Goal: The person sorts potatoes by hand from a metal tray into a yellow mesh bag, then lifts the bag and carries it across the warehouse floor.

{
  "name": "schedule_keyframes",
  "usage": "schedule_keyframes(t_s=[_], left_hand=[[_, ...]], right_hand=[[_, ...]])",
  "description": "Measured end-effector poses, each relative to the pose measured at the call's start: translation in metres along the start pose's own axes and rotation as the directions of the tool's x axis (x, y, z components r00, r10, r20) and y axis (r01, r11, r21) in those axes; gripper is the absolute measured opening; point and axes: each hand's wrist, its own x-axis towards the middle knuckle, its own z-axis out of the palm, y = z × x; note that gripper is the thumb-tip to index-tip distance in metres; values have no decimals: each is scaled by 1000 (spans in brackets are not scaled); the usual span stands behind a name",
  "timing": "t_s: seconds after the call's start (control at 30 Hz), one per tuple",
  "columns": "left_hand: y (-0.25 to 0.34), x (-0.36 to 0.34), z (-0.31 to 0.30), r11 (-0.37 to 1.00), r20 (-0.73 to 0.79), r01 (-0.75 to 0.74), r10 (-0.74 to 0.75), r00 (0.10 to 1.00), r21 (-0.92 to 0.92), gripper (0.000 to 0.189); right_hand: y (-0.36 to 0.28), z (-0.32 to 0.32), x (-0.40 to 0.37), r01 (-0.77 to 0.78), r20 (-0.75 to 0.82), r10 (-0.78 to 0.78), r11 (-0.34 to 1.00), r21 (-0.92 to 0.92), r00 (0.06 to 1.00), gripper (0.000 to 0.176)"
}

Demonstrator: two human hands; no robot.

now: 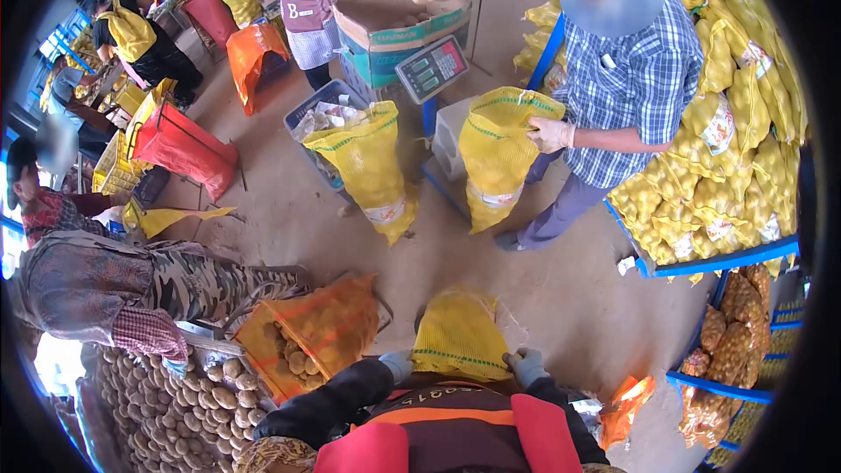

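Observation:
A yellow mesh sack [464, 333] with a green stitched line near its rim hangs in front of my body. Its mouth is stretched between my two gloved hands. My left hand [399, 365] is closed on the rim's left corner, fingers partly hidden. At the opposite corner, my right hand [526, 366] pinches the rim with its fingers bent. What the sack holds, if anything, cannot be made out. Left of my left hand stands an orange mesh sack [346, 324], open and partly filled with potatoes [293, 355].
A potato heap [175, 403] lies at lower left beside a bending co-worker. Ahead, another person reaches over a cardboard box [403, 22] near a scale display [432, 70], holding a filled yellow sack [504, 158]. Another yellow sack [368, 162] stands nearby. Stacked sacks [718, 149] fill the right.

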Motion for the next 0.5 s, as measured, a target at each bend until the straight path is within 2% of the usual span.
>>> schedule_keyframes(t_s=[0.07,0.1,0.13,0.2,0.27,0.3,0.33,0.4,0.5], left_hand=[[-17,20,-10,996,-155,-41,29,988,-78,37],[-21,28,-17,995,-164,-37,21,986,-92,37],[-23,33,-25,988,-217,13,-46,975,-151,33],[-15,37,-46,968,-276,74,-141,951,-241,29],[7,33,-78,978,-404,12,-96,910,-206,28],[11,38,-91,975,-416,25,-118,902,-222,28],[12,46,-100,943,-414,48,-190,890,-329,28],[15,69,-117,865,-370,100,-310,876,-491,29],[-7,117,-111,858,-434,91,-344,833,-506,32]], right_hand=[[-40,-1,26,49,51,-47,999,-19,998,45],[-59,-1,39,91,100,-88,995,-26,991,46],[-75,1,50,99,115,-94,994,-39,989,46],[-113,5,76,179,115,-175,984,-19,978,27],[-156,2,100,227,189,-218,973,-27,957,27],[-176,3,112,250,231,-242,968,-6,942,27],[-190,5,127,253,251,-243,967,-11,937,27],[-213,9,171,230,333,-179,966,-120,926,30],[-217,29,231,308,433,-232,945,-112,871,31]])
